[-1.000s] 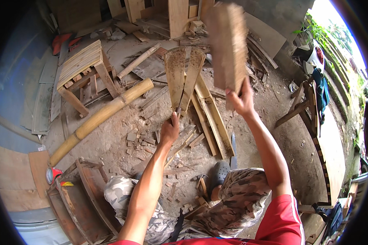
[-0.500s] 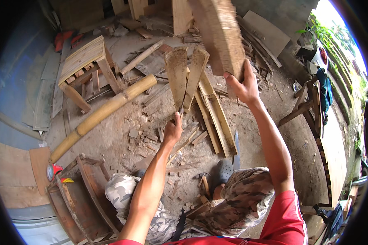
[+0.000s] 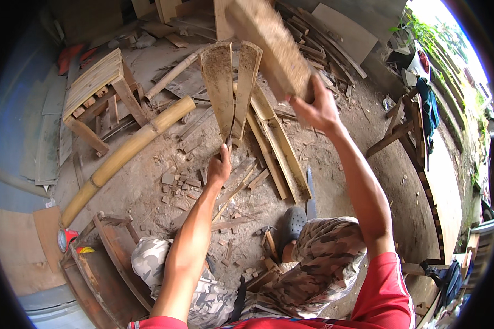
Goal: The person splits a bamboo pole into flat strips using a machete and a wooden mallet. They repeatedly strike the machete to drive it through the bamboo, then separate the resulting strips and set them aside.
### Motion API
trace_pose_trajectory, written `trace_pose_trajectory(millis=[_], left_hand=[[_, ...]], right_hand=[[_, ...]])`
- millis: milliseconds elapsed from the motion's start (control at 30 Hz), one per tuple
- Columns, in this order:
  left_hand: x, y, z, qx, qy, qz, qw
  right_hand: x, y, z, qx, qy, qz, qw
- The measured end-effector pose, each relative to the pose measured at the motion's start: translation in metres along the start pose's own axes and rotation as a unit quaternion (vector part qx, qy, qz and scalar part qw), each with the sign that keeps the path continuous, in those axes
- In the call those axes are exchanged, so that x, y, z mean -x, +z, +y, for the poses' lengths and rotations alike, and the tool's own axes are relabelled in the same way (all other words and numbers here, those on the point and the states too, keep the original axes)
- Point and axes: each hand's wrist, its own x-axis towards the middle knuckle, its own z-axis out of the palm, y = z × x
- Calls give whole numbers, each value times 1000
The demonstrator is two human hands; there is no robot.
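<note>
Split bamboo [image 3: 230,90] stands near upright on the dirt floor [image 3: 379,181], long axis running away from the person, two halves splayed in a V at the far end. Left hand [image 3: 219,169] closed around its lower end. Right hand [image 3: 313,107] raised, gripping a wood block [image 3: 269,44] tilted over the bamboo. Bamboo pole [image 3: 126,153] and stool [image 3: 101,90] to the left, chips scattered between

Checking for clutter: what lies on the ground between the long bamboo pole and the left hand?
In the head view, small wood offcuts lie scattered on dirt between the bamboo pole and the left hand.
</note>
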Motion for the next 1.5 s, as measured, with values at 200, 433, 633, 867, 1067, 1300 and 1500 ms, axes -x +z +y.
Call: trace_pose_trajectory(millis=[200,433,633,867,1067,1300,1500], left_hand=[[-4,5,9,-30,33,9,999],[-30,-8,-3,-51,-25,-37,998],[-27,10,1,9,11,1,1000],[-34,3,5,-108,-8,-29,994],[-39,-19,7,-111,61,-8,992],[5,-69,62,-185,125,-58,973],[81,-134,98,-104,65,-76,990]], right_hand=[[4,47,55,-152,-131,68,977],[0,50,76,124,112,-187,968],[-12,23,30,48,-43,1,998],[6,62,86,222,64,-198,953],[11,50,41,156,141,-130,969],[50,-18,-20,32,141,-5,990],[108,-44,-58,-42,166,38,984]])
